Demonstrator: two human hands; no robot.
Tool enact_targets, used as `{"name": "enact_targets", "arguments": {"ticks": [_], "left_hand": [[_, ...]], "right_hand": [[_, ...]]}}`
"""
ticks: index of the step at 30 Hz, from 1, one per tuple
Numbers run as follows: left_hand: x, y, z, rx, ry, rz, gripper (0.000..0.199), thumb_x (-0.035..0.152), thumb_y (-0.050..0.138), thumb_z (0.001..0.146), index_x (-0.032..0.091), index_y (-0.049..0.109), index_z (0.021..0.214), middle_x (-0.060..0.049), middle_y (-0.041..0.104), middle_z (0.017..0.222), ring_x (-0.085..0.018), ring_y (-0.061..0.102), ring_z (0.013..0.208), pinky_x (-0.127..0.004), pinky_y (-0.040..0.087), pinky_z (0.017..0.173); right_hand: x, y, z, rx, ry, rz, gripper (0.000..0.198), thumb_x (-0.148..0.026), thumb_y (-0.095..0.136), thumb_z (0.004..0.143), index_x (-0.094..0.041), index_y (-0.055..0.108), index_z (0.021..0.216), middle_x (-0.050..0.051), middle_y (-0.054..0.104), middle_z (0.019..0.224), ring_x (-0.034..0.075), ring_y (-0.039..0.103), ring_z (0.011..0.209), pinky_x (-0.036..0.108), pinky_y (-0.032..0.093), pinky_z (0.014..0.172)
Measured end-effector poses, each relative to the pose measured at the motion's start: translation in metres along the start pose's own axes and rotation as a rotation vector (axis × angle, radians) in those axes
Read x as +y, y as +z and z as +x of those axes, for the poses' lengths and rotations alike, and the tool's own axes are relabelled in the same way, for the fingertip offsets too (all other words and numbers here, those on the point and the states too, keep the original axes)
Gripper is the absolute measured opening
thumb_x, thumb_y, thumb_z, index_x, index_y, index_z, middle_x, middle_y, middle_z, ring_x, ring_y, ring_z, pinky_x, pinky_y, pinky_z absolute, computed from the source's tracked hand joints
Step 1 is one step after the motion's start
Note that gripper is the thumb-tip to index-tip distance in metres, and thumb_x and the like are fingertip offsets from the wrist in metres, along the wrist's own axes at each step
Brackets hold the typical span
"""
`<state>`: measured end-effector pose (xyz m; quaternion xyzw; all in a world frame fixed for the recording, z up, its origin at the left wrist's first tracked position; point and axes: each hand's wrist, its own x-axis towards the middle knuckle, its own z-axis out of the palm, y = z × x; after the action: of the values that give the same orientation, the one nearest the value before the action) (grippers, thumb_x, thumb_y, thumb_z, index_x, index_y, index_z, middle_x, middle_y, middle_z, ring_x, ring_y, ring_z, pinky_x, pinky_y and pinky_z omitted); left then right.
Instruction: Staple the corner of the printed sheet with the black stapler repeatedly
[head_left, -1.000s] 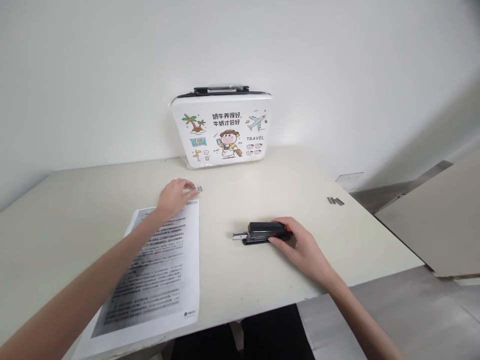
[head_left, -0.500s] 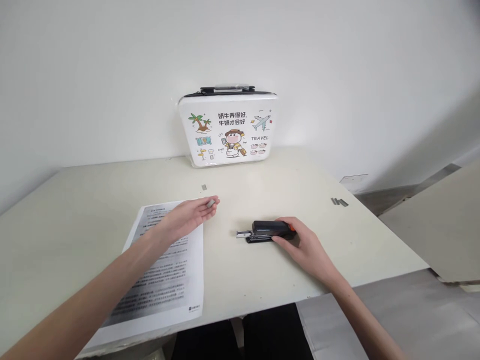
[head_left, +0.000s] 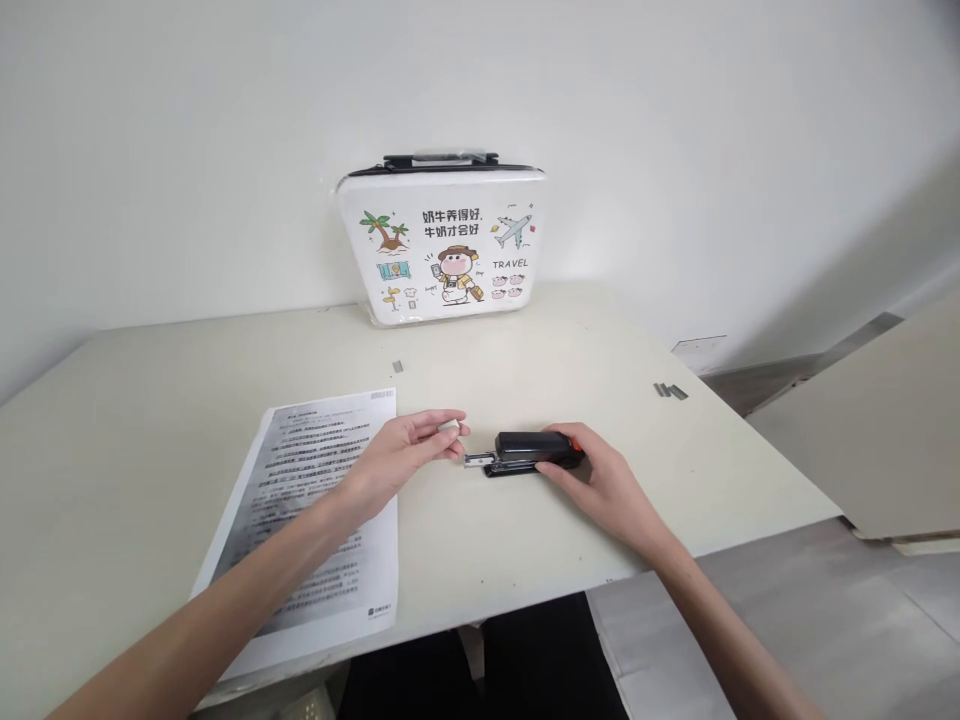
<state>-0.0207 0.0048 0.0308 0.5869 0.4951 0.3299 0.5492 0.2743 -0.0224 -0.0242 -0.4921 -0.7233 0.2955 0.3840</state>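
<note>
1. We are pinching a small strip (head_left: 448, 426) of what seems to be staples between the thumb and fingers of our left hand (head_left: 409, 450), just left of the stapler.
2. We are grasping the black stapler (head_left: 532, 448) by its rear end with our right hand (head_left: 600, 475); it is lying on the worktop (head_left: 487, 550), its metal tray (head_left: 480, 460) sticking out toward the left hand.
3. We are judging the stapler to be stiff, hard and fairly weighty for its size, its casing smooth and perhaps a little slippery; the rear is offering a sure hold and leaving the tray uncovered.
4. We are judging the strip to be very light and rigid, but likely to snap if bent; its long sides are looking like the best place for a gentle pinch.
5. We are reaching across a printed paper (head_left: 375, 590), probably limp and easily creased.
6. We are also noticing a lone strip (head_left: 397, 367) lying beyond the paper, loose strips (head_left: 670, 391) lying far to the right, and a white case (head_left: 450, 250) standing at the back.
</note>
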Motion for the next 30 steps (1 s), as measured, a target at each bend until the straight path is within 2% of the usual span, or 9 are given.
{"name": "enact_targets", "arguments": {"ticks": [3,6,10,12,16,21,25,30], "left_hand": [[-0.003,0.003,0.001,-0.014,-0.002,-0.011,0.045,0.049,0.069,0.096,0.020,0.069,0.130,-0.011,0.079,0.118,-0.019,0.077,0.087,-0.038,0.064,0.087],[-0.005,0.005,0.001,-0.001,0.077,0.073,0.041,0.048,0.063,0.100,0.018,0.068,0.127,-0.010,0.080,0.112,-0.017,0.075,0.072,-0.035,0.064,0.073],[-0.004,0.007,-0.002,0.029,0.236,0.348,0.025,0.038,0.056,0.103,0.024,0.067,0.120,-0.001,0.079,0.093,-0.014,0.070,0.066,-0.032,0.060,0.074],[-0.002,0.009,-0.004,0.047,0.271,0.431,0.020,0.034,0.052,0.104,0.025,0.066,0.114,0.001,0.078,0.088,-0.013,0.066,0.063,-0.029,0.058,0.072],[0.002,0.012,-0.007,0.036,0.238,0.467,0.025,0.035,0.047,0.106,0.025,0.064,0.119,0.002,0.076,0.084,-0.012,0.060,0.057,-0.027,0.055,0.065],[0.003,0.013,-0.008,0.028,0.188,0.362,0.026,0.040,0.051,0.104,0.024,0.066,0.117,0.000,0.077,0.090,-0.013,0.064,0.060,-0.028,0.056,0.067],[0.004,0.012,-0.010,-0.030,0.125,0.287,0.031,0.043,0.053,0.103,0.024,0.063,0.125,-0.001,0.077,0.096,-0.013,0.065,0.060,-0.030,0.058,0.068],[0.002,0.012,-0.012,-0.040,0.130,0.286,0.027,0.045,0.052,0.105,0.023,0.064,0.116,-0.001,0.078,0.095,-0.013,0.067,0.059,-0.028,0.057,0.064]], "right_hand": [[-0.001,-0.001,0.000,0.001,-0.003,0.009,0.028,-0.042,0.064,0.100,-0.029,0.062,0.125,0.008,0.070,0.126,0.028,0.066,0.113,0.044,0.055,0.098],[-0.002,-0.001,0.000,0.000,-0.002,0.017,0.027,-0.041,0.065,0.100,-0.029,0.062,0.124,0.008,0.070,0.126,0.028,0.066,0.114,0.043,0.055,0.097],[-0.002,-0.002,0.000,-0.007,0.001,0.011,0.029,-0.043,0.063,0.101,-0.029,0.062,0.126,0.008,0.070,0.126,0.029,0.066,0.114,0.044,0.056,0.096],[-0.001,-0.002,0.001,-0.005,-0.002,0.003,0.030,-0.043,0.063,0.101,-0.029,0.063,0.127,0.008,0.070,0.127,0.029,0.067,0.114,0.044,0.057,0.095],[-0.001,-0.003,0.001,-0.009,0.000,0.006,0.030,-0.042,0.063,0.101,-0.030,0.063,0.128,0.009,0.070,0.128,0.029,0.067,0.114,0.044,0.057,0.094],[-0.001,-0.004,0.001,-0.012,0.008,0.015,0.029,-0.041,0.063,0.101,-0.030,0.063,0.128,0.008,0.070,0.128,0.029,0.067,0.114,0.044,0.057,0.094],[-0.002,-0.004,0.001,-0.015,0.015,0.016,0.028,-0.041,0.064,0.101,-0.030,0.063,0.127,0.008,0.070,0.129,0.029,0.066,0.114,0.043,0.057,0.093],[-0.003,-0.004,0.001,-0.019,0.020,0.021,0.029,-0.042,0.062,0.101,-0.030,0.063,0.127,0.009,0.070,0.128,0.029,0.066,0.113,0.045,0.057,0.094]]}}
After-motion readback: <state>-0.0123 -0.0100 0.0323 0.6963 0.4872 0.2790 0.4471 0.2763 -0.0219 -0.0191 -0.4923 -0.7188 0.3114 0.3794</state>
